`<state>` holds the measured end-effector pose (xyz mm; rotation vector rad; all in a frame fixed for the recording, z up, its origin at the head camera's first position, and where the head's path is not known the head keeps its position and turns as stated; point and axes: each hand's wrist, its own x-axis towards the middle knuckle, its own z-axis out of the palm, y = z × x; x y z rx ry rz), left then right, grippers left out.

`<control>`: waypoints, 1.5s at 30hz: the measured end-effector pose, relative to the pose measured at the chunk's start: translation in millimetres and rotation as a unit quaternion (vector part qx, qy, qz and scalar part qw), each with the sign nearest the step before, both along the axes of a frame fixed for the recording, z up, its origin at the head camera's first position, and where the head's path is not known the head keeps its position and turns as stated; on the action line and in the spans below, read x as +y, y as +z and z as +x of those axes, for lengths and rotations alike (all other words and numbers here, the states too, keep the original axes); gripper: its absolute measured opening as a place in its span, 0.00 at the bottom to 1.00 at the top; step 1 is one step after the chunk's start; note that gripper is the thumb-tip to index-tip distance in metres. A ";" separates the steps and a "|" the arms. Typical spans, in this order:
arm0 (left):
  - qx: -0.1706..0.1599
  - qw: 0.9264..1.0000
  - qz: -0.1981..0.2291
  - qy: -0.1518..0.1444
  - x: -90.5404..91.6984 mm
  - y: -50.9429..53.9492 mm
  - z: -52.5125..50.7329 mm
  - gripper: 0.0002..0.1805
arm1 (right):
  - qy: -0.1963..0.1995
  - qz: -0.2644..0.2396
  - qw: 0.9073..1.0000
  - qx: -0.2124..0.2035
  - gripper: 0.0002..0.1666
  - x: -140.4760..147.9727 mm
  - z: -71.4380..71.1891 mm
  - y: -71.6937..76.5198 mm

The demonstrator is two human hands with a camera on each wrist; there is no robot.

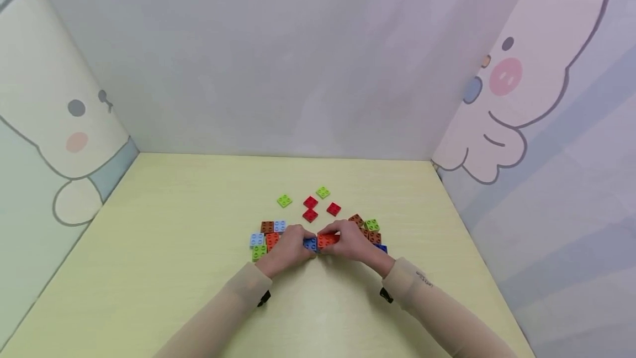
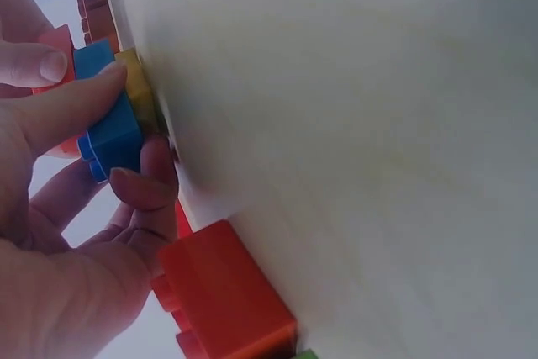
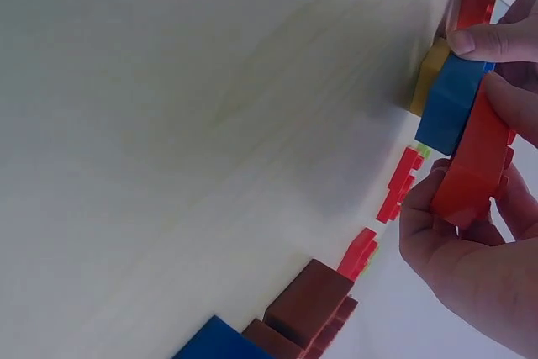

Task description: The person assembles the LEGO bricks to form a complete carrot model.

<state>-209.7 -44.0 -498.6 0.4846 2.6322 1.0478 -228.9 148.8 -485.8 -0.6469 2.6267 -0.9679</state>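
Both hands meet over a small stack of toy building bricks at the middle of the table. My left hand pinches the blue brick between thumb and fingers. Beneath that brick lies a yellow brick, down at the tabletop. An orange-red brick is gripped by my right hand; it lies against the studded top of the blue brick and juts out to the right. Whether its studs are fully pressed in cannot be told. The fingers hide part of the stack.
Left of the hands lie brown, light blue, orange-red and lime green bricks. Brown, lime green and dark blue bricks lie at the right. Behind are flat red and lime pieces.
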 end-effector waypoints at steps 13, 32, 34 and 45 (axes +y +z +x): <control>0.006 1.000 0.009 -0.004 0.4 1.5 2.2 0.17 | -0.024 -0.014 1.000 0.002 0.19 3.1 6.0 -4.2; 0.029 1.000 -0.007 -0.001 1.1 3.7 3.8 0.17 | -0.080 -0.068 0.994 -0.002 0.19 17.4 12.1 -12.2; 0.034 0.999 -0.017 0.005 0.5 4.5 4.7 0.19 | -0.081 -0.069 0.994 -0.004 0.19 16.9 11.1 -12.0; 0.042 0.997 -0.030 0.062 -34.8 30.0 5.0 0.26 | -0.093 -0.050 0.994 -0.011 0.20 16.6 11.9 -10.1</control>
